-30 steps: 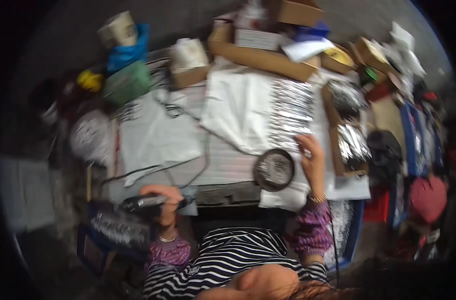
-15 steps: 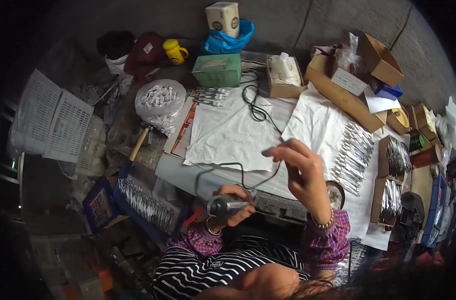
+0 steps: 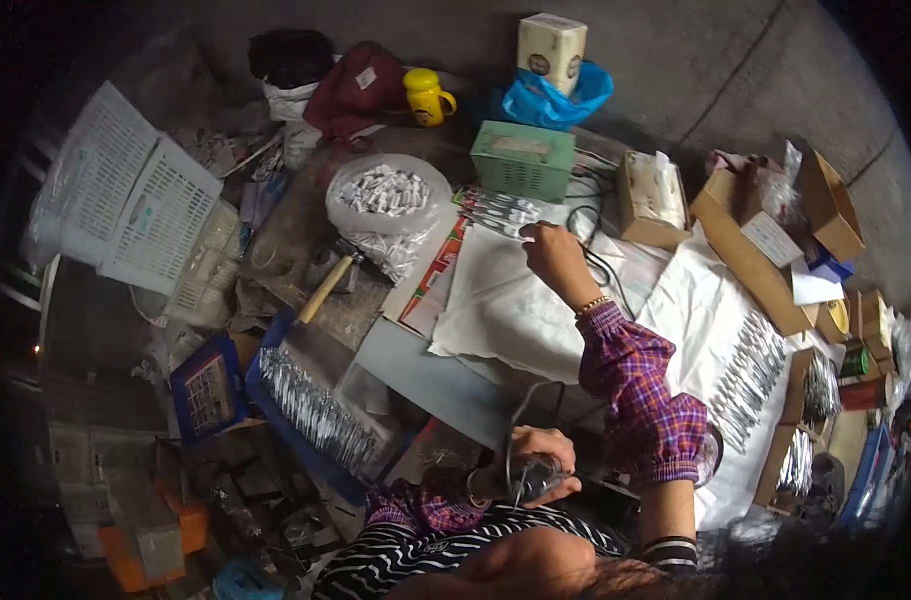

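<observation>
Low in front of my body, my left hand [image 3: 553,447] is wrapped around a dark, rounded hand tool [image 3: 537,480] with a black cord. What kind of tool it is cannot be made out. My right hand [image 3: 558,262] reaches forward across the white cloth [image 3: 490,300]. Its fingers are bent together at the end of a row of slim metal pieces [image 3: 497,208], in front of the green box [image 3: 520,170]. Whether a piece is pinched between the fingertips is hidden.
Small white pieces fill a round tub [image 3: 433,210] left of the cloth. A wooden-handled tool [image 3: 327,290] lies nearer. Metal pieces fill a blue tray [image 3: 320,410] at left; more [image 3: 750,380] lie on the right cloth. A tissue box [image 3: 647,225] and cardboard boxes [image 3: 745,245] stand behind.
My right hand has moved forward and left, from above the cloth's near edge to the metal pieces by the green box. My left hand, still gripping the tool, sits lower and farther right; the view has shifted.
</observation>
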A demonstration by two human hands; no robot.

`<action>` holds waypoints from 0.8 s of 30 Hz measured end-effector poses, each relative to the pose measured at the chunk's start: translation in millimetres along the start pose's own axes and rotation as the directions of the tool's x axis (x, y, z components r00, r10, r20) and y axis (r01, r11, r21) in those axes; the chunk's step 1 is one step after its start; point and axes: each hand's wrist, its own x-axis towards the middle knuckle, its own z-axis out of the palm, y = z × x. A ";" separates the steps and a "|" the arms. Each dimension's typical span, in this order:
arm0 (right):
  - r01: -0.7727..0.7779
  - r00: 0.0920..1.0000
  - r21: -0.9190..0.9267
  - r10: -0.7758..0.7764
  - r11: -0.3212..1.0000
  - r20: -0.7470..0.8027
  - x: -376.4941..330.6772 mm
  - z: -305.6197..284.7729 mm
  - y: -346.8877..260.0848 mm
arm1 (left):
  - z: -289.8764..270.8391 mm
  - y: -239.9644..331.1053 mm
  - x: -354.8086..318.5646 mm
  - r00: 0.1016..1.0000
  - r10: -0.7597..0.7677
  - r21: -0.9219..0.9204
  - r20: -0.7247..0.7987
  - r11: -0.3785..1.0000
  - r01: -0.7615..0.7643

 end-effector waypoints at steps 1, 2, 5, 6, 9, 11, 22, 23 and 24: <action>0.020 0.998 -0.001 -0.020 1.000 -0.055 4.5 16.3 4.1 | 0.2 -1.2 0.0 0.999 0.016 -0.011 -0.036 1.000 -0.017; -0.029 0.999 -0.027 0.028 0.999 -0.032 6.5 24.2 7.6 | -1.0 -2.5 -0.7 1.000 -0.005 -0.030 -0.029 1.000 0.004; -0.033 0.997 -0.035 0.030 0.999 -0.072 9.5 46.3 16.6 | -1.0 -2.9 -0.9 0.998 -0.028 -0.061 -0.060 0.998 0.024; -0.038 0.997 -0.029 0.036 0.999 -0.072 9.6 52.3 20.7 | -2.2 -2.0 0.1 0.998 -0.033 -0.072 -0.062 0.997 0.029; -0.049 0.994 -0.008 0.048 0.999 -0.102 11.5 57.2 13.5 | -6.2 -5.1 -3.1 0.995 -0.049 -0.120 -0.087 0.992 0.038; -0.028 0.991 -0.018 0.026 0.999 -0.133 14.7 59.7 19.6 | -7.8 -8.2 -2.8 0.995 -0.053 -0.132 -0.089 0.990 0.041; -0.054 0.938 0.571 0.238 0.819 -0.253 21.4 -32.8 -14.7 | -0.7 -12.3 2.4 0.990 -0.069 -0.253 -0.121 0.967 0.037; -0.072 0.929 0.652 0.288 0.755 -0.231 16.0 -53.6 -23.6 | 0.5 -9.4 3.6 0.990 -0.085 -0.260 -0.114 0.964 0.053; -0.065 0.923 0.670 0.299 0.740 -0.241 8.6 -72.6 -28.3 | -1.0 -8.2 1.3 0.992 -0.093 -0.228 -0.086 0.971 0.071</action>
